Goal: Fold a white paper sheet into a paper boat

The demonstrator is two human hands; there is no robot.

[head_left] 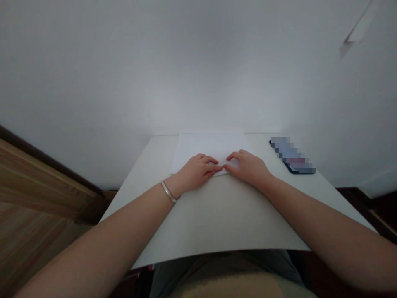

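A white sheet of paper (211, 142) lies on the white table, its far edge close to the wall. My left hand (198, 167), with a silver bangle (168, 191) on its wrist, is at the paper's near edge, the thumb low at the edge and the fingers reaching over it. From the other side my right hand (248, 165) touches the same edge. Its thumb and index finger are bent, with a gap between their tips. The left fingertips and right thumb tip almost meet. Both hands partly hide the near edge, which looks slightly raised between them.
A phone (293, 156), its screen blurred out, rests at the table's right side. The pale wall (198, 70) rises just behind the table (223, 223). Wooden furniture (40, 186) stands at the left, and the table's front edge is close to my body.
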